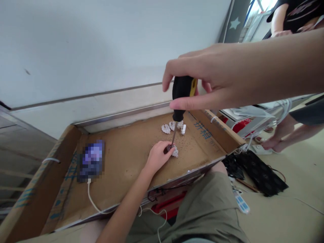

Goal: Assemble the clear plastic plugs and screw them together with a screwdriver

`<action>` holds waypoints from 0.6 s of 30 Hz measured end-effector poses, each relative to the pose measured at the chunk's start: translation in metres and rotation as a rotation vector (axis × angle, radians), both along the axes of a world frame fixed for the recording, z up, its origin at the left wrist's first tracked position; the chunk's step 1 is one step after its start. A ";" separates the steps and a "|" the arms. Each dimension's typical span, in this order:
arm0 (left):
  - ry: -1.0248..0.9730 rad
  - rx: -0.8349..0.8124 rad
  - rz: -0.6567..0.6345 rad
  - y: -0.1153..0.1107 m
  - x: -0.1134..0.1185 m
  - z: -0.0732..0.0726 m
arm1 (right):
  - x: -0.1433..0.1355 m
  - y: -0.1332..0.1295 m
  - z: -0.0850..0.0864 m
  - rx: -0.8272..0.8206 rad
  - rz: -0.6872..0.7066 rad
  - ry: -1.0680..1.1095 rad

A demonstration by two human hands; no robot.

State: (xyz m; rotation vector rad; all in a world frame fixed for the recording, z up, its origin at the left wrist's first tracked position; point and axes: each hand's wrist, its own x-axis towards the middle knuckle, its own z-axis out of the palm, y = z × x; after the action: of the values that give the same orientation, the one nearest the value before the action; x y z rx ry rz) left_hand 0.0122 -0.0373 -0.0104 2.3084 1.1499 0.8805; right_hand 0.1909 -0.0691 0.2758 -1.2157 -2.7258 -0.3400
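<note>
My right hand (199, 77) grips the black and yellow handle of a screwdriver (181, 92), which stands nearly upright. Its shaft runs down to my left hand (159, 153) on the cardboard. The left fingers pinch a small dark brown piece (167, 149) with a white scalloped part (175, 152) beside it; the tip meets them there, and exactly where it sits is hidden. Just beyond lie several similar white scalloped parts (165, 128) with small metal posts, and a white blocky piece (183, 129).
A cardboard tray (121, 182) with raised sides holds the parts, among scattered dark specks. At its left lies a blurred-out phone (92, 160) with a white cable (92, 199). A white wall rises behind. Another person (298, 17) is at upper right; a power strip (241, 202) lies on the floor.
</note>
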 end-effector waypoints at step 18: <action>0.004 -0.014 -0.004 -0.001 0.001 0.002 | -0.013 0.002 0.005 0.030 -0.062 -0.074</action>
State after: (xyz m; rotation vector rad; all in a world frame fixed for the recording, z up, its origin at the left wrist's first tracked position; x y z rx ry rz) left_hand 0.0130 -0.0386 -0.0080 2.3012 1.1493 0.8644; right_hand 0.1777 -0.0667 0.2807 -1.3079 -2.7384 -0.4399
